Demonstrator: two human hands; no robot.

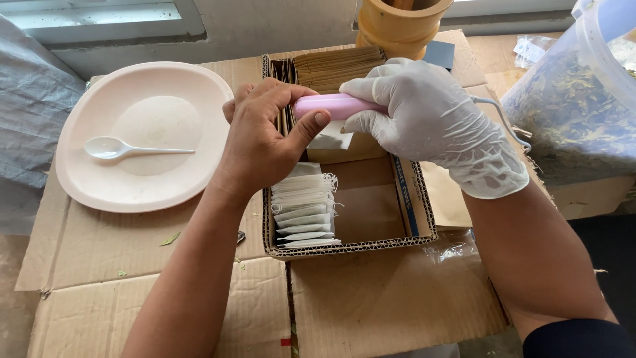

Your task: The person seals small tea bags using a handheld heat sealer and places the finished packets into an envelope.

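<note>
Two hands meet on a pink handheld sealer [338, 106] over the far end of the shallow cardboard tray [414, 199]: the bare left hand [265, 136] pinches its tip, thumb pressing a small white sachet [331, 138] beneath, while the gloved right hand [434, 122] grips the body. A row of finished sachets [305, 212] stands along the tray's left wall. This looks like the sealing press; next would call for steady pressure along the sachet's open edge. A white plate [142, 136] with a spoon [129, 149] sits left
</note>
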